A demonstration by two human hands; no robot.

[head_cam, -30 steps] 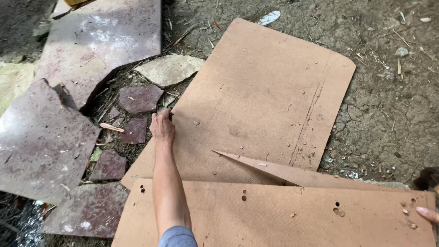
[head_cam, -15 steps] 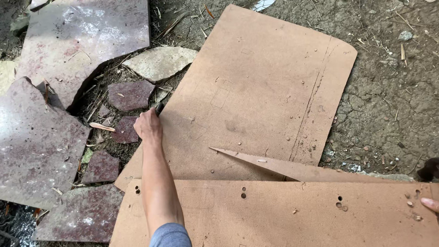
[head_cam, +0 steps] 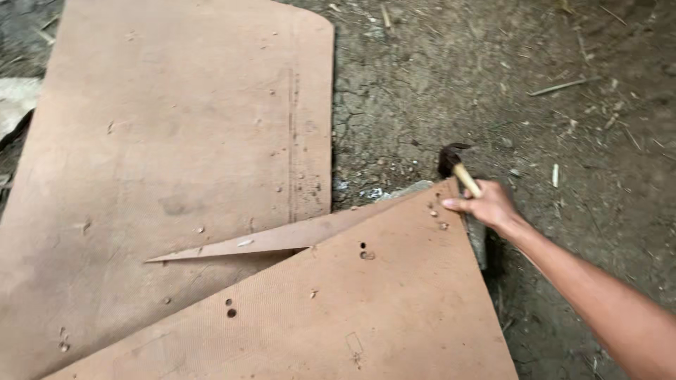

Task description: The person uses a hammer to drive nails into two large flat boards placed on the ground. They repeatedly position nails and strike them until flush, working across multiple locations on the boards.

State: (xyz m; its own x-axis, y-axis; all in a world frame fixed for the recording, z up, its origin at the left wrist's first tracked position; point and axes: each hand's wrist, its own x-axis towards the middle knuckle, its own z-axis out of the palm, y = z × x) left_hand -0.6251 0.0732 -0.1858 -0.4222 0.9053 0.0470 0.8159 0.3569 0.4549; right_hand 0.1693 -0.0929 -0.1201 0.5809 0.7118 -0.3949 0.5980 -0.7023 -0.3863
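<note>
The hammer (head_cam: 456, 167), dark head and pale wooden handle, sits at the top right corner of the near brown board (head_cam: 338, 309), head over the dirt ground (head_cam: 493, 77). The right hand (head_cam: 488, 206) is closed around its handle, close under the head. A steadier job likely calls for a grip further down the handle. The left hand is out of view. A larger board (head_cam: 169, 141) lies beyond, a thin sliver (head_cam: 267, 239) between.

boards: 2 (head_cam: 169, 141) (head_cam: 338, 309) | hammers: 1 (head_cam: 458, 169) | hands: 1 (head_cam: 489, 205)
</note>
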